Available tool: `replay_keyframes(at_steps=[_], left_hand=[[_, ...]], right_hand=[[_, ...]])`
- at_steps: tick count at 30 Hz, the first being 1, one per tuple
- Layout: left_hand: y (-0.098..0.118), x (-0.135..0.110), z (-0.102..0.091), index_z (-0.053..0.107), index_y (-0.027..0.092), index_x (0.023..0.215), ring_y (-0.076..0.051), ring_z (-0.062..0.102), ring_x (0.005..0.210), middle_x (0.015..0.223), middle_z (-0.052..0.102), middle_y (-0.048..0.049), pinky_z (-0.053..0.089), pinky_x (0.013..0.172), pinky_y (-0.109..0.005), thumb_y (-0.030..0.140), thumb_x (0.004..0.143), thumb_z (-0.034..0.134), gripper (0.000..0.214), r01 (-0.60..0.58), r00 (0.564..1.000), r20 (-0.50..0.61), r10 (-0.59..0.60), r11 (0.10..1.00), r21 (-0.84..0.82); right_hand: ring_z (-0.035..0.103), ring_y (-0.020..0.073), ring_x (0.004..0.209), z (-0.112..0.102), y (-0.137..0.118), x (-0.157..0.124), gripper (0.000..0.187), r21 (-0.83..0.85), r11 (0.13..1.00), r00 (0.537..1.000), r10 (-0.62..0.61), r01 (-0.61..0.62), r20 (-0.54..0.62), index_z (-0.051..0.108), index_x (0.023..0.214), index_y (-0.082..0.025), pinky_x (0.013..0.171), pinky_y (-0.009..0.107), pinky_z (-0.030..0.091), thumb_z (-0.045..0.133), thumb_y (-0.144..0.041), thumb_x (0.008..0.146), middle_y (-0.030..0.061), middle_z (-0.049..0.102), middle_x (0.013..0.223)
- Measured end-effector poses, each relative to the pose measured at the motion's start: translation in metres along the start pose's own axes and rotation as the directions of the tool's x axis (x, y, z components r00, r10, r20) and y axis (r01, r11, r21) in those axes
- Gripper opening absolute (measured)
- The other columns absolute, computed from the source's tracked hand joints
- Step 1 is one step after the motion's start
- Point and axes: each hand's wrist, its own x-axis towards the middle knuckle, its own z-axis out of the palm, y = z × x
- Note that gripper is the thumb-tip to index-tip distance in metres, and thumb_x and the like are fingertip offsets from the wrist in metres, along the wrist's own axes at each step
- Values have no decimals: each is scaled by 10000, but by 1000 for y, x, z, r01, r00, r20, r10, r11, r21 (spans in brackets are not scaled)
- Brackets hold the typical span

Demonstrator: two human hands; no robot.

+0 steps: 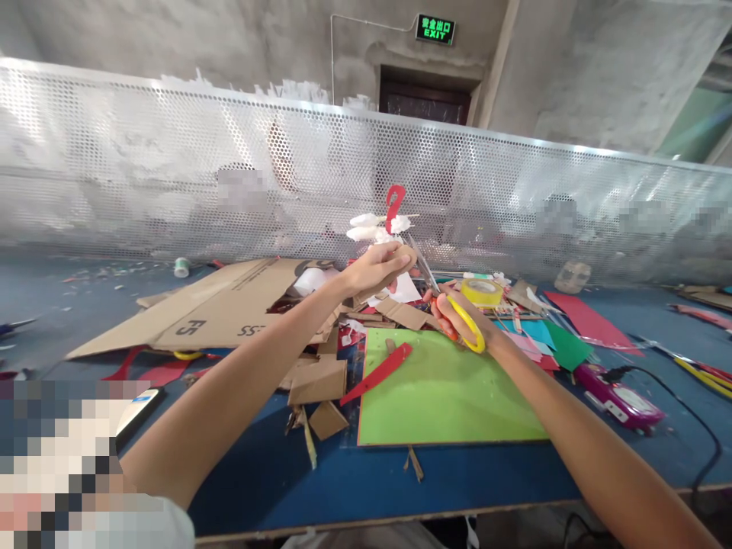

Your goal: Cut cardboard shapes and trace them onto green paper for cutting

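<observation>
My left hand [384, 265] is raised over the table, fingers pinched on a small piece of brown cardboard [366, 291]. My right hand [464, 316] grips scissors with yellow and orange handles [467, 324]; their metal blades [422, 263] point up and left toward the left hand's fingers. Below both hands lies a green sheet [446, 393] with a red paper strip [377, 374] on its left edge.
A flattened cardboard box [211, 309] and cardboard scraps [320, 381] cover the blue table [274, 480]. A yellow tape roll [481, 291], coloured paper sheets [566, 343] and a purple glue gun with cord [618, 396] lie right. A perforated metal screen [171, 168] closes the far side.
</observation>
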Motion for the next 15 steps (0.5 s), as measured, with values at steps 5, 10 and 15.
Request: replay_keyframes(at_steps=[5, 10, 15], left_hand=[[0, 0, -7, 556, 170, 998, -87, 619, 522, 972, 766, -119, 517, 512, -235, 386, 1008, 613, 223, -31, 998, 55, 25, 994, 103], [4, -2, -11, 552, 175, 973, -97, 626, 564, 1015, 765, -125, 525, 537, -244, 358, 1005, 593, 190, -31, 995, 93, 18, 989, 144], [5, -2, -12, 569, 173, 971, -93, 615, 567, 1053, 763, -131, 522, 534, -241, 392, 1002, 590, 222, -33, 994, 112, 12, 983, 182]], right_hand=[[344, 107, 451, -1, -2, 0, 522, -28, 999, 999, 16, -15, 33, 507, 1102, -259, 380, 226, 287, 479, -763, 971, -62, 407, 653], [355, 103, 445, -1, -7, -1, 591, -34, 999, 998, 29, -28, 49, 497, 1111, -252, 378, 226, 311, 450, -817, 944, -68, 402, 657], [376, 100, 448, 1, -11, -1, 556, -136, 991, 1000, 12, -15, -22, 526, 1054, -230, 397, 244, 324, 450, -775, 971, -42, 464, 693]])
